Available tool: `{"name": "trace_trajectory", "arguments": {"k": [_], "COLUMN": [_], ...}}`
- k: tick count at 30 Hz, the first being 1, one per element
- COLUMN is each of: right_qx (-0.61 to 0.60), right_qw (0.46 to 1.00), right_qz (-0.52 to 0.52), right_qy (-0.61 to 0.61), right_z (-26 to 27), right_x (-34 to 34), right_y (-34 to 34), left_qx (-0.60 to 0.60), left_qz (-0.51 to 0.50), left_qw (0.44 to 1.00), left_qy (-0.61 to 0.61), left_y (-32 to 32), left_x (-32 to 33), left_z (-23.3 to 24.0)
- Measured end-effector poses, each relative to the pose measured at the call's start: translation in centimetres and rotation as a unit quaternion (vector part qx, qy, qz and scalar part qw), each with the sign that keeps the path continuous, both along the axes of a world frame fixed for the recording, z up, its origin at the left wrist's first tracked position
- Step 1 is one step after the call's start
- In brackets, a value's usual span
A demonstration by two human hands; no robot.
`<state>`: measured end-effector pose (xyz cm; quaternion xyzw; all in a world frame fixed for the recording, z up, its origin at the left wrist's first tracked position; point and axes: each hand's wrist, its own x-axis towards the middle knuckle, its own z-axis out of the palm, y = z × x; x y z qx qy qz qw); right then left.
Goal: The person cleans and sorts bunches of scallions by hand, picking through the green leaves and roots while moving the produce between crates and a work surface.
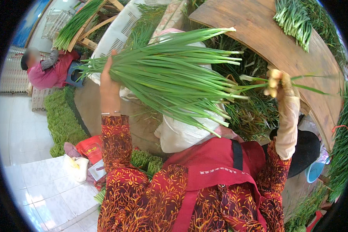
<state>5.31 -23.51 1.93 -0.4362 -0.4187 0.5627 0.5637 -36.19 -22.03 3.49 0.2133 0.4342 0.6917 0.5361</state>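
A large, fanned-out bunch of Chinese chives [174, 72] is gripped near its leaf tips by my bare left hand [111, 69]. The pale stem ends point right, over a white woven sack [179, 133] across my lap. My right hand [278, 82] wears a pale glove with yellowed fingertips and pinches a few loose chive leaves [303, 86]. It is slightly blurred, just right of the stem ends and above a heap of chive scraps [246, 116]. I wear a dark red apron [208, 156].
A curved wooden board [249, 20] at upper right carries a trimmed chive bunch [293, 26]. A white perforated crate [116, 37] stands upper left. Beyond it a co-worker [52, 69] sits on a blue stool [74, 74]. Stacked chive bundles [62, 119] line the floor. A light-blue basin [314, 171] sits lower right.
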Motion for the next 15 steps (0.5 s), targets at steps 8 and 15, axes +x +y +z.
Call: {"name": "trace_trajectory", "arguments": {"k": [8, 15], "right_qx": [-0.003, 0.052], "right_qw": [0.976, 0.959], "right_qz": [-0.172, -0.195], "right_qy": [0.136, 0.198], "right_z": [-5.6, -4.6], "right_x": [9.4, 13.2], "right_y": [-4.7, -6.6], "left_qx": [0.007, 0.012], "left_qz": [0.009, 0.013], "left_qw": [1.0, 0.999], "left_qy": [0.023, 0.035], "left_y": [0.5, 0.2], "left_x": [-1.0, -0.3], "left_z": [-0.8, -0.8]}}
